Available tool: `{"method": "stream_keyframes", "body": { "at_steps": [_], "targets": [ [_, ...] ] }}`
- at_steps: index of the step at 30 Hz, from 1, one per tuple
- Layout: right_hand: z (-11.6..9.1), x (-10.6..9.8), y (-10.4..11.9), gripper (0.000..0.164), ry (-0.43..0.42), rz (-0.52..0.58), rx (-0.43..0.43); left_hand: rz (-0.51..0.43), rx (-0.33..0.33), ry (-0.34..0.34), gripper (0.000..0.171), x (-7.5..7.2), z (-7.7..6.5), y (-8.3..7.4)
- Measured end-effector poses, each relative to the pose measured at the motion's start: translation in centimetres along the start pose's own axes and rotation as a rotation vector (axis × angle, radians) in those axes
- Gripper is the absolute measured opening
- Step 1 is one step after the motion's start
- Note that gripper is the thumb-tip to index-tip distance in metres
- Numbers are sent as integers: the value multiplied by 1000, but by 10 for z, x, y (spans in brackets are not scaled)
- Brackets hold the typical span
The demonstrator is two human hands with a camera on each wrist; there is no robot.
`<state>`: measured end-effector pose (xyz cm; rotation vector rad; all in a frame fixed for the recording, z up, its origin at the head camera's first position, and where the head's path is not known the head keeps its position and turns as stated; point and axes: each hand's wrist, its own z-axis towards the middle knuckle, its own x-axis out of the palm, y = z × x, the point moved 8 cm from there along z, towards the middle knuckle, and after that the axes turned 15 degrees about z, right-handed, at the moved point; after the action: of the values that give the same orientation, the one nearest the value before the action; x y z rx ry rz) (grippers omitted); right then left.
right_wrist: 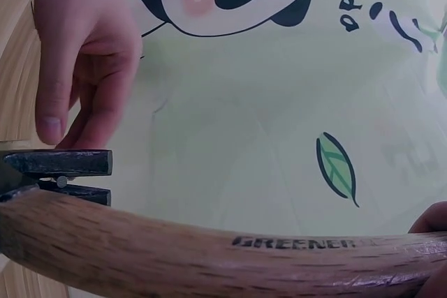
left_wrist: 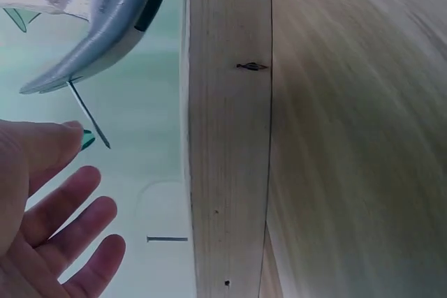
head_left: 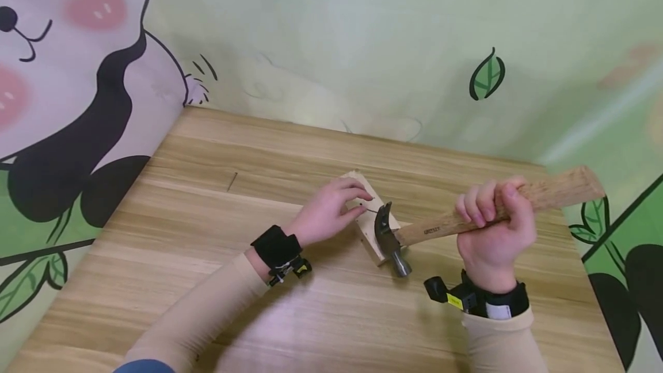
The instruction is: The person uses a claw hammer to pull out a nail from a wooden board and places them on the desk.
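My right hand (head_left: 497,229) grips the wooden handle of a claw hammer (head_left: 435,228) partway along its length. The hammer's head is over a pale wooden block (head_left: 366,226) lying on the table. In the left wrist view, a thin nail (left_wrist: 89,115) sits in the hammer's claw, its pointed end free in the air. My left hand (head_left: 328,212) hovers over the block, its fingers loosely bent and its thumb close to that nail, holding nothing. A second nail (left_wrist: 167,239) sticks out from the block's face.
Another thin nail (head_left: 232,181) lies on the wood-grain table (head_left: 181,258), left of the block. The block's side has a small dark hole (left_wrist: 227,283) and a dark split mark (left_wrist: 251,67). Behind the table stands a wall (head_left: 331,62) with panda and leaf pictures.
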<state>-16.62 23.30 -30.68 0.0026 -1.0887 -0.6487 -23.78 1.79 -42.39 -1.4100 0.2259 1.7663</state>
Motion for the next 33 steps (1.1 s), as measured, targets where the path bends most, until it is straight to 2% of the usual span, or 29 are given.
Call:
{"method": "stream_keyframes", "body": {
  "at_steps": [7,13,23,33],
  "targets": [
    [1,1,1,41,-7,-6,0,22,27,56,11,6,0,-1],
    [0,1,-1,39,-12,-4,14,29,43,64,9,6,1,-4],
    [-1,1,-4,35,9,-26,45,36,55,53,7,7,0,-8],
    [-5,6,-10,32,68,0,91,21,31,20,8,9,1,-16]
  ]
}}
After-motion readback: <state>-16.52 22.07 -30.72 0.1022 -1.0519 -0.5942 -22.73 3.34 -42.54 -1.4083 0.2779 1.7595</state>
